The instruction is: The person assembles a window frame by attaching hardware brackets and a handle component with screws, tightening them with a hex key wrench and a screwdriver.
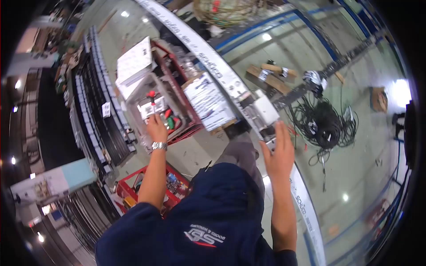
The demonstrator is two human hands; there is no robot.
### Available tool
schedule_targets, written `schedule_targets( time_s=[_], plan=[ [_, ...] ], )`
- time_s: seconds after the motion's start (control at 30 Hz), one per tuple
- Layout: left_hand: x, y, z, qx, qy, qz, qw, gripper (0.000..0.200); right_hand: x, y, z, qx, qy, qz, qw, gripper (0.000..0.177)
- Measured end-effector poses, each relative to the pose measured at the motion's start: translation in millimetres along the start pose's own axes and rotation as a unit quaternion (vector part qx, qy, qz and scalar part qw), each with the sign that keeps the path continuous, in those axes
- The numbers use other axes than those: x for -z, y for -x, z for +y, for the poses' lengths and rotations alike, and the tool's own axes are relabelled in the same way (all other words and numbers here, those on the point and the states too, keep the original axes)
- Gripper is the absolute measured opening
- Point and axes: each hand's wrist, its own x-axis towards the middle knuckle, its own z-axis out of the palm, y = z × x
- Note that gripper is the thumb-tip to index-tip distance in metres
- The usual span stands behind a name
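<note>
My left hand (156, 128) reaches into a grey plastic bin (131, 104), its fingers closed around the shaft end of a screwdriver with a red and black handle (151, 95). Beside it in the bin lie red, black and green tools (170, 120). My right hand (280, 148) rests with fingers stretched out against a white block (266, 111) on a long white-filmed profile (213, 62). A metal fitting (253, 116) sits in the profile next to the block.
A red cart (184, 93) holds the bin, a white box (135, 62) and a labelled panel (209, 102). Below stands a red tool tray (171, 177). Coiled black cables (326, 126) and wooden blocks (268, 80) lie on the right. Dark profiles (95, 97) are stacked at left.
</note>
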Motion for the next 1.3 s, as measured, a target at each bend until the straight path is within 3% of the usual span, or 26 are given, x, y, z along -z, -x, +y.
schedule_targets(
  time_s=[0.13, 0.23, 0.3, 0.37, 0.4, 0.43, 0.5, 0.63, 0.73, 0.8, 0.9, 1.03, 1.07, 1.17, 1.2, 1.3],
  plan=[
    [-49.5, -3.5, -123.3, 0.111, -0.06, -0.039, 0.991, 0.034, -2.0, 2.6, 0.8, -0.018, 0.037, -0.033, 0.999, 0.069],
    [-25.4, -1.1, -85.5, 0.108, -0.138, -0.139, 0.975, 0.035, 0.2, -1.7, -4.1, -0.025, 0.037, -0.047, 0.998, 0.067],
    [-19.8, -5.9, -42.6, -0.008, -0.177, -0.075, 0.981, 0.042, 5.5, 0.2, -2.0, -0.029, 0.032, -0.025, 0.999, 0.064],
    [5.0, -22.8, 57.2, -0.102, 0.027, -0.086, 0.991, 0.051, 9.4, 8.0, 1.6, -0.037, 0.023, 0.001, 0.999, 0.062],
    [18.8, -22.7, 112.6, -0.207, 0.105, -0.125, 0.965, 0.053, 16.0, 6.6, 0.5, -0.046, 0.011, -0.008, 0.999, 0.057],
    [28.9, -22.0, 164.3, -0.304, 0.181, -0.158, 0.922, 0.055, 20.1, 6.4, -0.7, -0.054, -0.002, -0.015, 0.998, 0.055],
    [41.4, -31.4, 232.2, -0.554, 0.127, -0.242, 0.786, 0.062, 23.0, -0.3, -1.3, -0.061, -0.036, -0.018, 0.997, 0.052],
    [-8.8, -55.2, 278.0, -0.715, 0.119, -0.31, 0.615, 0.06, 40.6, -11.6, 23.2, -0.114, -0.051, -0.018, 0.992, 0.048],
    [-30.5, -71.9, 288.2, -0.737, 0.172, -0.361, 0.545, 0.056, 41.0, -13.5, -5.2, -0.072, -0.038, -0.061, 0.995, 0.057],
    [-30.7, -73.8, 290.3, -0.721, 0.161, -0.4, 0.542, 0.056, 33.9, -10.6, -2.0, -0.05, -0.031, -0.061, 0.996, 0.069],
    [-28.7, -73.5, 293.2, -0.698, 0.165, -0.439, 0.542, 0.056, 28.9, -3.0, 7.0, -0.055, -0.094, -0.064, 0.992, 0.067],
    [-27.8, -72.4, 296.2, -0.677, 0.184, -0.449, 0.554, 0.056, 21.9, 4.6, 5.5, -0.114, -0.116, -0.051, 0.985, 0.077],
    [-28.0, -71.7, 295.6, -0.675, 0.187, -0.448, 0.556, 0.056, 24.0, 4.9, 5.7, -0.141, -0.122, -0.065, 0.98, 0.091],
    [-27.8, -71.1, 296.7, -0.67, 0.184, -0.46, 0.553, 0.057, 28.7, -10.6, 8.1, -0.145, -0.142, -0.08, 0.976, 0.102],
    [-27.6, -71.7, 297.7, -0.671, 0.179, -0.461, 0.552, 0.058, 26.7, -12.8, 11.1, -0.168, -0.178, -0.104, 0.964, 0.11],
    [-27.8, -70.1, 299.2, -0.661, 0.166, -0.47, 0.561, 0.059, 23.5, -22.4, 24.6, -0.229, -0.294, -0.137, 0.918, 0.111]
  ],
)
